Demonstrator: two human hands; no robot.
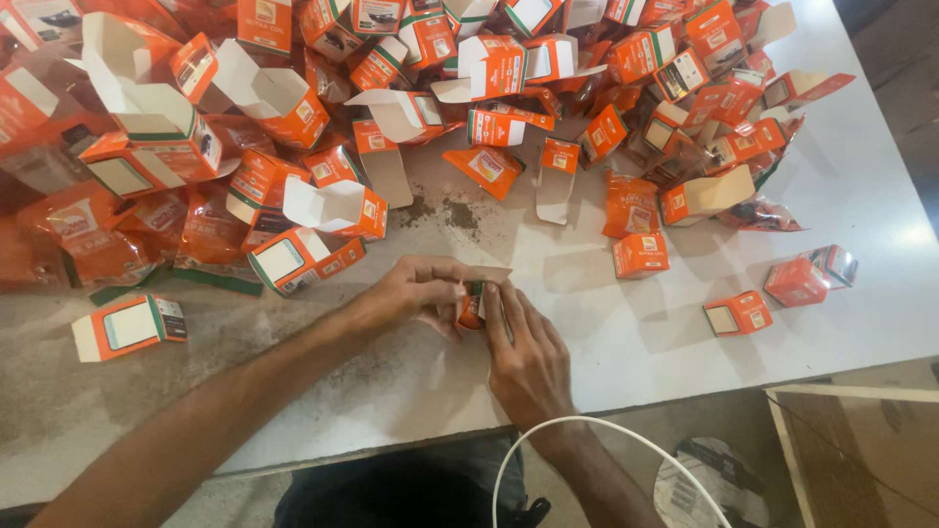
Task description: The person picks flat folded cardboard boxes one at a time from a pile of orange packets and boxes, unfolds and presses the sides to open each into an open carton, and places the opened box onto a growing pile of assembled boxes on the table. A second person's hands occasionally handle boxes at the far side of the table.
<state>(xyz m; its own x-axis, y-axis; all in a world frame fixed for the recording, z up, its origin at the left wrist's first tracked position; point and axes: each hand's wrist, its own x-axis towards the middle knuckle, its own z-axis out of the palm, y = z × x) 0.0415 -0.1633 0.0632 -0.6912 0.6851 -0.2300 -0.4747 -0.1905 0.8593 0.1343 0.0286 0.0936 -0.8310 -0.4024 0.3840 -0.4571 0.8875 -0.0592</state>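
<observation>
Both my hands meet over a small orange carton (471,309) near the front middle of the white table (861,176). My left hand (416,291) grips the carton from the left, fingers curled over its pale flap. My right hand (526,357) holds it from the right and below, fingers pressed along its side. Most of the carton is hidden by my fingers.
A large heap of open orange cartons (333,210) and orange sachets (210,230) covers the back of the table. Closed cartons lie at the right (810,277), (737,314), (641,254) and one at the left (129,326). A white cable (587,430) loops below; a wooden crate (861,455) stands lower right.
</observation>
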